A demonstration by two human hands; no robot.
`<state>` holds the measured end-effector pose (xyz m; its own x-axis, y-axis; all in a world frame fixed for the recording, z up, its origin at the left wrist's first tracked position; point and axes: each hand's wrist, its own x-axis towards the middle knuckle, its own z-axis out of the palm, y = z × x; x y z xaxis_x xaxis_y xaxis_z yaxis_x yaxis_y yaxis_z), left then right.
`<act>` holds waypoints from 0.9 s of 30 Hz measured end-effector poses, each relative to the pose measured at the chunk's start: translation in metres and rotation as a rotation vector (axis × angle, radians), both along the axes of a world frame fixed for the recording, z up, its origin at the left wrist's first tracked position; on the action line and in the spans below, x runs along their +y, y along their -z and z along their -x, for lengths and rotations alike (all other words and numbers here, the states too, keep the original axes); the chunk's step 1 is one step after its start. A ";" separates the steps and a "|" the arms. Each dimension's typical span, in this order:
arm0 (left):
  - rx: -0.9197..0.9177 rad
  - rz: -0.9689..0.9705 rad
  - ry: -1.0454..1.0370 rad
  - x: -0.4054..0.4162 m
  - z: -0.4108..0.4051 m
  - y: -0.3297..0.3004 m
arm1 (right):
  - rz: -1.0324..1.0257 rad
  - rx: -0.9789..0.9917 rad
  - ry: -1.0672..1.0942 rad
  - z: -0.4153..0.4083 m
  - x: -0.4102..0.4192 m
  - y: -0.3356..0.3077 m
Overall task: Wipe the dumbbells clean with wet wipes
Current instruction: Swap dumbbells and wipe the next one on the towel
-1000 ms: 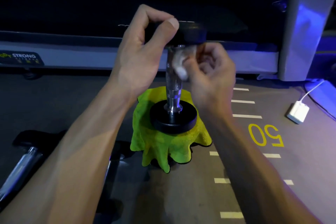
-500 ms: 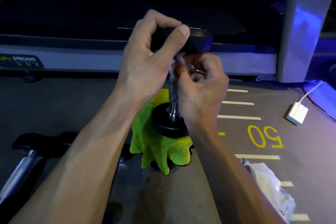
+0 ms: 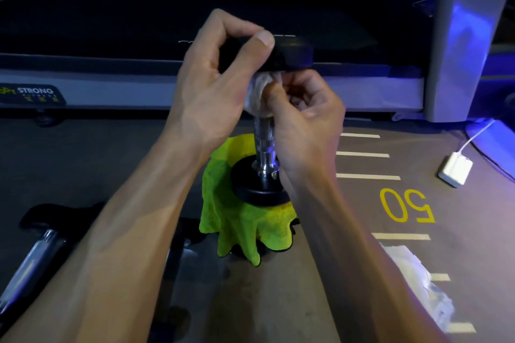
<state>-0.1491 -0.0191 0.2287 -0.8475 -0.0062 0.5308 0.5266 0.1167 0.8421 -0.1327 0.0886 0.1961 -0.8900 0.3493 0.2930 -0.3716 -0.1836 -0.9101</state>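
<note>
A dumbbell [image 3: 265,142] with black round ends and a knurled chrome handle stands upright on a lime-green cloth [image 3: 239,225] draped over something on the floor. My left hand [image 3: 214,86] grips the dumbbell's top black end between thumb and fingers. My right hand [image 3: 303,108] holds a white wet wipe [image 3: 259,89] wrapped around the top of the handle, just under the upper end. The upper part of the handle is hidden by the wipe and my fingers.
Another dumbbell [image 3: 33,256] lies on the floor at the lower left, partly behind my left forearm. A crumpled wipe packet [image 3: 418,281] lies at the lower right. A white charger [image 3: 455,170] with cable sits at right. A treadmill [image 3: 111,36] spans the back.
My right hand has kept the wipe at the top of the handle and shifted it slightly, with more of the wipe now showing. The view has tilted down a little.
</note>
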 end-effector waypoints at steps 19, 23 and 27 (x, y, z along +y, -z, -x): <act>-0.044 0.043 0.094 0.002 -0.013 0.000 | -0.171 -0.126 -0.125 0.000 0.021 0.026; -0.067 0.062 0.063 0.003 -0.017 0.002 | -0.508 -0.105 -0.132 -0.018 0.040 0.054; -0.007 0.114 0.042 0.002 -0.016 0.006 | -0.788 -0.047 -0.103 -0.041 0.055 0.070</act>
<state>-0.1332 -0.0175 0.2224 -0.8492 0.0892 0.5205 0.5275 0.1898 0.8281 -0.0918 0.1439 0.1258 -0.9243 -0.0297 0.3806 -0.3454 0.4896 -0.8006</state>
